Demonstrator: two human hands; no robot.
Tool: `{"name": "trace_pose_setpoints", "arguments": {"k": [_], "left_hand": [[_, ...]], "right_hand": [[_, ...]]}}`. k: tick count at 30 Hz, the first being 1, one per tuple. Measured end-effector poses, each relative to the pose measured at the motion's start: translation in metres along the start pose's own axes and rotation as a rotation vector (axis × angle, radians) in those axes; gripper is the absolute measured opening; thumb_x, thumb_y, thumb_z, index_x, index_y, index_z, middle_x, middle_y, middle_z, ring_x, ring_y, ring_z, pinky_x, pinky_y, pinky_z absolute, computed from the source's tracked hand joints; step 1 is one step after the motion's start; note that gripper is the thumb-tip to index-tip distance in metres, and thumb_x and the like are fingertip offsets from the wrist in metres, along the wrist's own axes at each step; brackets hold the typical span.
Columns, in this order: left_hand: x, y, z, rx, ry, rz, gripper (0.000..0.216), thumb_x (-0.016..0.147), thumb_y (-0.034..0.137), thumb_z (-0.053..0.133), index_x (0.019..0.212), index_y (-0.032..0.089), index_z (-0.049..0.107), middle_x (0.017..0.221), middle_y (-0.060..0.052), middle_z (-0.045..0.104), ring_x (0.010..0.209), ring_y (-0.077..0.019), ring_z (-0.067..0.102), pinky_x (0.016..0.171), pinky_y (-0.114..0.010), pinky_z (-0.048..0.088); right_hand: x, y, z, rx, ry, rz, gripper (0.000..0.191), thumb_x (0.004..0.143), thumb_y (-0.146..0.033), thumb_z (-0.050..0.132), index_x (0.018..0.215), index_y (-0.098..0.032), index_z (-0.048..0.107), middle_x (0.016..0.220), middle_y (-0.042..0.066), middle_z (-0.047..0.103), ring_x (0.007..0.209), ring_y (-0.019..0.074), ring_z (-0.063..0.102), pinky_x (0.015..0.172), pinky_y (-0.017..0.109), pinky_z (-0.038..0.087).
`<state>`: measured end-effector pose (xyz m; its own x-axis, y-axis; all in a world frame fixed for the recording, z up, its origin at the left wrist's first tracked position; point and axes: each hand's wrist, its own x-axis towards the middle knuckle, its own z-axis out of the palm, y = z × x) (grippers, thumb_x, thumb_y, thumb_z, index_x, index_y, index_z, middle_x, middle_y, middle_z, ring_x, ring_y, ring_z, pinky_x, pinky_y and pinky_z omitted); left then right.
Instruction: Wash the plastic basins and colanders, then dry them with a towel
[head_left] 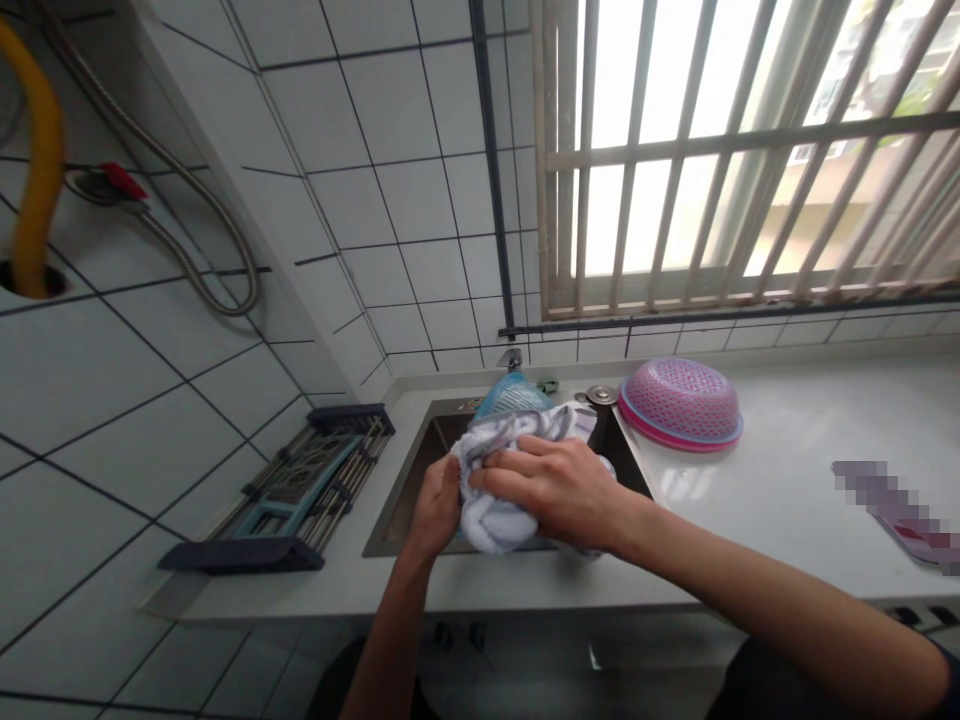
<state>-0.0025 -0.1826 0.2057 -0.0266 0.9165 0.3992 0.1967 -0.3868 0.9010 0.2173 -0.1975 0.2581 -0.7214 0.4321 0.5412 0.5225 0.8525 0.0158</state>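
Observation:
A bunched white towel with grey trim [495, 527] is held up over the dark sink [405, 500]. My left hand [437, 505] grips its left side, the thumb lying against the fabric. Across the top and right of the towel, my right hand [562, 487] is closed with its fingers curled into the folds. Just behind the towel, a light blue mesh basket [514, 394] stands partly hidden at the back of the sink, below the faucet [511, 358]. Most of the sink's inside is covered by the towel and my hands.
Right of the sink sits an upturned pink and blue colander [681, 400], beside a metal drain strainer [601, 395]. A folding rack [292, 490] lies on the counter to the left. A blurred-out flat item [904, 515] rests at far right. A barred window [712, 160] is behind.

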Motion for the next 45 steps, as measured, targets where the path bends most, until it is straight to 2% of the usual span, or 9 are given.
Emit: {"name": "trace_pose_setpoints", "arguments": {"k": [5, 8, 14, 17, 20, 24, 29, 38, 45], "left_hand": [[-0.007, -0.001, -0.005, -0.106, -0.199, -0.075, 0.072, 0.084, 0.084, 0.057, 0.088, 0.014, 0.074, 0.068, -0.008, 0.067, 0.06, -0.0212, 0.062, 0.054, -0.029, 0.053], [-0.008, -0.002, -0.009, -0.067, -0.197, -0.047, 0.069, 0.084, 0.082, 0.06, 0.086, 0.014, 0.073, 0.076, -0.009, 0.07, 0.065, -0.0209, 0.064, 0.059, -0.029, 0.055], [-0.005, -0.015, -0.004, 0.11, -0.132, 0.002, 0.071, 0.082, 0.082, 0.061, 0.081, 0.013, 0.073, 0.072, -0.008, 0.069, 0.067, -0.0202, 0.061, 0.059, -0.027, 0.051], [-0.006, -0.023, -0.002, 0.099, -0.101, 0.001, 0.074, 0.078, 0.086, 0.063, 0.08, 0.013, 0.075, 0.075, -0.01, 0.072, 0.071, -0.0228, 0.064, 0.063, -0.029, 0.053], [-0.01, -0.031, -0.009, 0.006, -0.095, -0.067, 0.072, 0.072, 0.086, 0.068, 0.073, 0.014, 0.072, 0.068, -0.008, 0.068, 0.062, -0.0208, 0.063, 0.056, -0.028, 0.053], [-0.017, -0.042, -0.021, -0.166, -0.006, -0.146, 0.069, 0.065, 0.086, 0.075, 0.063, 0.017, 0.065, 0.054, -0.002, 0.058, 0.047, -0.0169, 0.056, 0.047, -0.028, 0.052], [-0.023, -0.053, -0.015, -0.328, 0.14, -0.209, 0.069, 0.062, 0.085, 0.077, 0.065, 0.017, 0.063, 0.055, -0.002, 0.061, 0.047, -0.0162, 0.056, 0.046, -0.027, 0.051], [-0.01, -0.043, -0.01, -0.096, 0.067, -0.128, 0.064, 0.073, 0.079, 0.073, 0.064, 0.017, 0.064, 0.058, -0.003, 0.057, 0.056, -0.0169, 0.053, 0.051, -0.026, 0.046], [-0.009, -0.051, 0.001, -0.103, 0.022, -0.111, 0.057, 0.073, 0.07, 0.079, 0.071, 0.014, 0.07, 0.071, -0.006, 0.068, 0.067, -0.0187, 0.058, 0.061, -0.027, 0.05]], "right_hand": [[-0.002, 0.059, -0.012, -0.012, 0.16, 0.287, 0.042, 0.089, -0.016, 0.067, 0.129, -0.029, 0.066, 0.126, 0.003, 0.075, 0.109, 0.0233, 0.069, 0.083, 0.031, 0.054], [-0.003, 0.078, -0.019, 0.057, 0.203, 0.338, 0.045, 0.085, -0.014, 0.068, 0.127, -0.028, 0.068, 0.122, 0.002, 0.076, 0.108, 0.0232, 0.071, 0.089, 0.032, 0.054], [-0.014, 0.015, -0.007, 0.053, 0.059, 0.024, 0.039, 0.092, -0.02, 0.068, 0.13, -0.029, 0.067, 0.125, 0.004, 0.075, 0.103, 0.0193, 0.069, 0.085, 0.028, 0.053], [-0.015, 0.007, -0.007, 0.036, 0.044, 0.004, 0.041, 0.093, -0.018, 0.065, 0.133, -0.029, 0.065, 0.132, 0.004, 0.073, 0.105, 0.019, 0.068, 0.084, 0.028, 0.053], [-0.013, 0.04, -0.016, 0.076, 0.105, 0.167, 0.045, 0.088, -0.017, 0.067, 0.131, -0.029, 0.065, 0.132, 0.003, 0.073, 0.113, 0.0218, 0.068, 0.09, 0.031, 0.053], [-0.015, 0.101, -0.016, 0.146, 0.156, 0.413, 0.039, 0.08, -0.016, 0.066, 0.117, -0.027, 0.072, 0.109, 0.002, 0.078, 0.093, 0.0216, 0.072, 0.081, 0.031, 0.052], [-0.025, 0.132, 0.006, 0.404, 0.165, 0.488, 0.017, 0.078, -0.024, 0.067, 0.094, -0.019, 0.072, 0.088, 0.002, 0.075, 0.079, 0.0187, 0.068, 0.073, 0.027, 0.048], [-0.002, 0.079, -0.022, 0.211, 0.165, 0.416, 0.033, 0.079, -0.018, 0.065, 0.11, -0.025, 0.074, 0.095, 0.0, 0.078, 0.084, 0.0197, 0.071, 0.073, 0.027, 0.044], [0.007, 0.01, -0.022, 0.047, -0.086, 0.092, 0.046, 0.079, -0.014, 0.069, 0.123, -0.028, 0.068, 0.122, 0.003, 0.075, 0.101, 0.023, 0.068, 0.073, 0.029, 0.047]]}}
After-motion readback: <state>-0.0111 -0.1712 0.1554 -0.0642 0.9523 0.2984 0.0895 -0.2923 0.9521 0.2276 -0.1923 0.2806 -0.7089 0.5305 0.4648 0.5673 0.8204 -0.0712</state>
